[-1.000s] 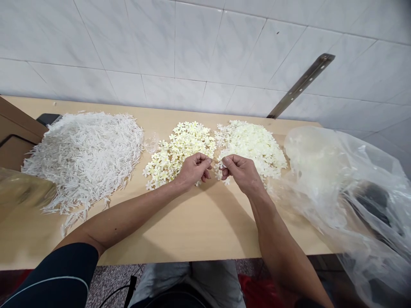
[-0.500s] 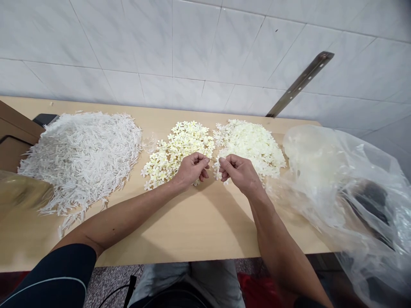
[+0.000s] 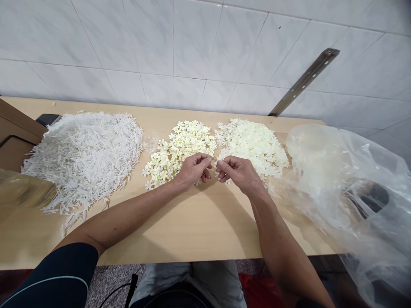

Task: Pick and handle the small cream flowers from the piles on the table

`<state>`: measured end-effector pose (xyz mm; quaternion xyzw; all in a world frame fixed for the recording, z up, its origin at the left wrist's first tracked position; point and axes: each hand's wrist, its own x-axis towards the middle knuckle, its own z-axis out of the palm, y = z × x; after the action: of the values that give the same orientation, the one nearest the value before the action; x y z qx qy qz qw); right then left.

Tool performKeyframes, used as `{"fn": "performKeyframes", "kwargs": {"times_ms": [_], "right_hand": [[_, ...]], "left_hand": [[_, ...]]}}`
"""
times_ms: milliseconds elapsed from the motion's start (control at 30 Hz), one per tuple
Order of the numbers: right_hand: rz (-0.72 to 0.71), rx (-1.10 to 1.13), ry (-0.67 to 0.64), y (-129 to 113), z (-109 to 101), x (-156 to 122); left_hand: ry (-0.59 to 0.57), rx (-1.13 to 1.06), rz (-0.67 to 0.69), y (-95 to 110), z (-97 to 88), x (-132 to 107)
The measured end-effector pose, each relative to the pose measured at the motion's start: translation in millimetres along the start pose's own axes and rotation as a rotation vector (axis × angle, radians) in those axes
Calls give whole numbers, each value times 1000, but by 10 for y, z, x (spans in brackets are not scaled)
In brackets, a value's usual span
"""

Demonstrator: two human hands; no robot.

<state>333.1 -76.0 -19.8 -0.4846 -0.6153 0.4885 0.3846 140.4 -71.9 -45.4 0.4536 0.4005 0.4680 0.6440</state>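
Observation:
My left hand and my right hand meet at the middle of the wooden table, fingers curled, thumbs and forefingers pinched close together. Something small and pale sits between the fingertips; I cannot make it out. Behind my left hand lies a pile of yellow-centred white flowers. Behind my right hand lies a pile of plain cream flowers. A big heap of thin white plastic stems covers the table's left part.
A crumpled clear plastic bag fills the right side and hangs past the table edge. A brown cardboard box stands at the far left. A white tiled wall with a slanted metal bracket backs the table.
Both hands stayed in place; the right hand's fingertips shifted slightly left, closing the gap to the left hand's fingertips.

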Motion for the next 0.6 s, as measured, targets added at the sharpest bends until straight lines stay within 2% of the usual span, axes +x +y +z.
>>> {"fn": "performKeyframes", "kwargs": {"times_ms": [167, 400, 500, 600], "right_hand": [[9, -47, -85, 7, -15, -13], [4, -123, -62, -22, -15, -27], [5, -130, -83, -33, -15, -29], [29, -125, -108, -41, -18, -30]], "left_hand": [[-49, -58, -14, 27, -10, -10], [-52, -57, 13, 27, -2, -13], [-94, -36, -2, 20, -11, -11], [-86, -4, 12, 14, -20, -5]]}}
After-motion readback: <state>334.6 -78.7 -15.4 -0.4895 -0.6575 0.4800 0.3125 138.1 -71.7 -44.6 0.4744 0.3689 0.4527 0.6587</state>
